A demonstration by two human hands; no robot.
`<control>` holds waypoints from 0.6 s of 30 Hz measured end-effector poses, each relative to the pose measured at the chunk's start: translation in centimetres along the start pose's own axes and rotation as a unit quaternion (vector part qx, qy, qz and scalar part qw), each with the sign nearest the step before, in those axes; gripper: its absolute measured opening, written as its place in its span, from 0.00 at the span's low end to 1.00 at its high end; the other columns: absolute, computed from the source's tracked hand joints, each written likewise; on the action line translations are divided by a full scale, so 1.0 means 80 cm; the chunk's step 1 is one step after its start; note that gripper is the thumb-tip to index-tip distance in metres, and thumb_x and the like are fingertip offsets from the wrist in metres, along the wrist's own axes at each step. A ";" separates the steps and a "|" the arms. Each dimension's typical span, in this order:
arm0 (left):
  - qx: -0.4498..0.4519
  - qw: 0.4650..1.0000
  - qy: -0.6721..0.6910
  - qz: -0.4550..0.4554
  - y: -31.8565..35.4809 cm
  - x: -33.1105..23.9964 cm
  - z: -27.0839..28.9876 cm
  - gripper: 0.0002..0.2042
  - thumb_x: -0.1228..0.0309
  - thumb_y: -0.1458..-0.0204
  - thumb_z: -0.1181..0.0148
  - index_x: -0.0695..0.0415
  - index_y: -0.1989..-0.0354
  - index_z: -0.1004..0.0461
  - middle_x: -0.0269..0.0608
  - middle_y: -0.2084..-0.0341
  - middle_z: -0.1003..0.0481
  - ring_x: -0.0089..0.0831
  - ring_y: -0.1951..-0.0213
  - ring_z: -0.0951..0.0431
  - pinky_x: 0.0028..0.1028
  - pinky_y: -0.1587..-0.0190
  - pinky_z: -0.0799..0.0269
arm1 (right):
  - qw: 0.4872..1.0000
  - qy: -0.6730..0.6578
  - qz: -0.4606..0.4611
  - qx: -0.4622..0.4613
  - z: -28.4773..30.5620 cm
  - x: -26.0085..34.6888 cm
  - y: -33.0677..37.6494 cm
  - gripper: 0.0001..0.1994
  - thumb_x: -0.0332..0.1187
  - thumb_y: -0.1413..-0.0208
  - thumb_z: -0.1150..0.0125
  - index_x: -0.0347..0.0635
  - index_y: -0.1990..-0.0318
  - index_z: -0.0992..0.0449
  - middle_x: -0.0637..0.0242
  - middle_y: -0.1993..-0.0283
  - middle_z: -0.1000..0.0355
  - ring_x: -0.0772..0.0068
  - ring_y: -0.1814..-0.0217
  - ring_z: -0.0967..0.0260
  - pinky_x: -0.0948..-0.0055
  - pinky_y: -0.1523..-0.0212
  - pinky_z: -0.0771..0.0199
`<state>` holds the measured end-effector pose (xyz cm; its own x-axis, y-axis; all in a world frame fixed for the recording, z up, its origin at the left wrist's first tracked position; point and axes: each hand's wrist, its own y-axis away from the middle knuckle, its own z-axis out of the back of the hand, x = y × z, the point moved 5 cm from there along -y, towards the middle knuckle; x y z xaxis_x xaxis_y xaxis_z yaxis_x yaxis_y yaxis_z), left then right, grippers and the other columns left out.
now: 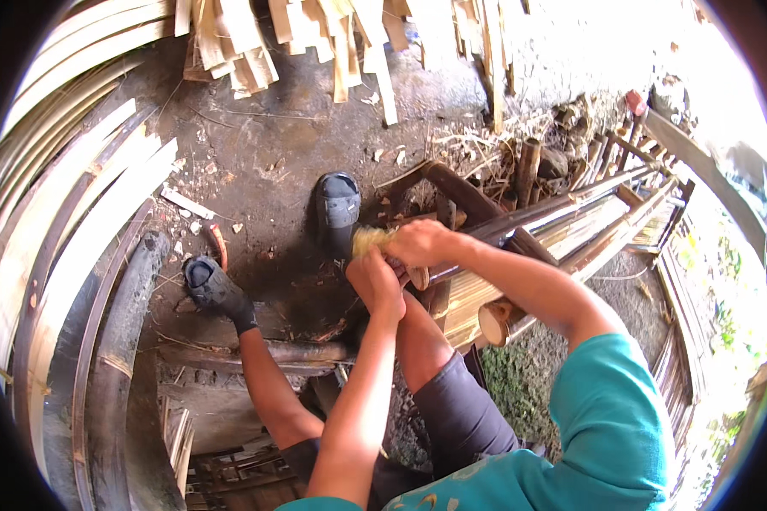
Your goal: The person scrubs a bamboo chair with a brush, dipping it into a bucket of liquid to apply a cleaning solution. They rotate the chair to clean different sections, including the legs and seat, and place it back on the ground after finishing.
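Both hands meet above the end of a bamboo bench point(464, 311). My left hand point(373, 279) is closed, its fingers bent around the base of a pale yellow, fibrous-looking clump point(369, 239). Right beside it, my right hand point(419, 244) is a fist pressed against the clump's right side. Whether anything else is inside that fist is hidden by its fingers. The clump is small and blurred, so its exact kind does not show. Under the hands are my knee and the bench's round poles.
Long split bamboo strips point(55, 315) and a dark pole point(121, 341) lie at the left. More flat strips point(230, 47) hang at the top. My dark shoes point(339, 204) rest on the dirt floor point(264, 153). Short upright stakes point(528, 170) stand beyond the bench.
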<state>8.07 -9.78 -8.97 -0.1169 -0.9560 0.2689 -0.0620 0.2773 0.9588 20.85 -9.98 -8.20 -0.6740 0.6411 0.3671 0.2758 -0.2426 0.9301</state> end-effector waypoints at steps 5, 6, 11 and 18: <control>0.101 0.975 -0.196 0.040 0.043 -0.005 -0.022 0.43 0.32 0.41 0.59 0.53 0.28 0.48 0.51 0.46 0.31 0.42 0.49 0.27 0.47 0.45 0.32 | 0.998 -0.057 -0.038 -0.002 -0.029 -0.184 0.102 0.16 0.40 0.36 0.57 0.56 0.49 0.22 0.50 0.61 0.21 0.47 0.55 0.21 0.51 0.54 0.23; 0.133 0.961 -0.243 -0.002 0.039 0.008 -0.027 0.42 0.31 0.40 0.63 0.48 0.26 0.50 0.53 0.41 0.35 0.40 0.43 0.31 0.49 0.39 0.40 | 0.991 0.030 -0.107 -0.069 -0.032 -0.163 0.119 0.14 0.39 0.39 0.53 0.49 0.57 0.20 0.52 0.64 0.20 0.47 0.59 0.21 0.50 0.56 0.23; 0.002 0.969 -0.234 -0.081 0.099 -0.015 -0.067 0.33 0.46 0.33 0.59 0.68 0.36 0.38 0.53 0.41 0.32 0.37 0.45 0.26 0.36 0.46 0.29 | 0.995 -0.013 -0.080 -0.054 -0.014 -0.002 0.074 0.19 0.44 0.40 0.52 0.40 0.70 0.20 0.47 0.65 0.21 0.50 0.62 0.20 0.49 0.60 0.23; 0.098 0.976 -0.188 -0.052 0.042 0.034 -0.028 0.27 0.46 0.34 0.53 0.55 0.38 0.35 0.35 0.46 0.29 0.27 0.51 0.25 0.29 0.52 0.29 | 0.977 0.148 -0.147 -0.053 -0.030 -0.220 0.192 0.11 0.29 0.43 0.51 0.32 0.60 0.23 0.49 0.67 0.21 0.54 0.62 0.20 0.52 0.61 0.22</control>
<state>9.79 -11.63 -4.81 -0.4532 -0.8874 0.0839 -0.2768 0.2296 0.9331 35.28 -26.72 -0.36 -0.8863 0.4595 0.0569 -0.0217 -0.1641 0.9862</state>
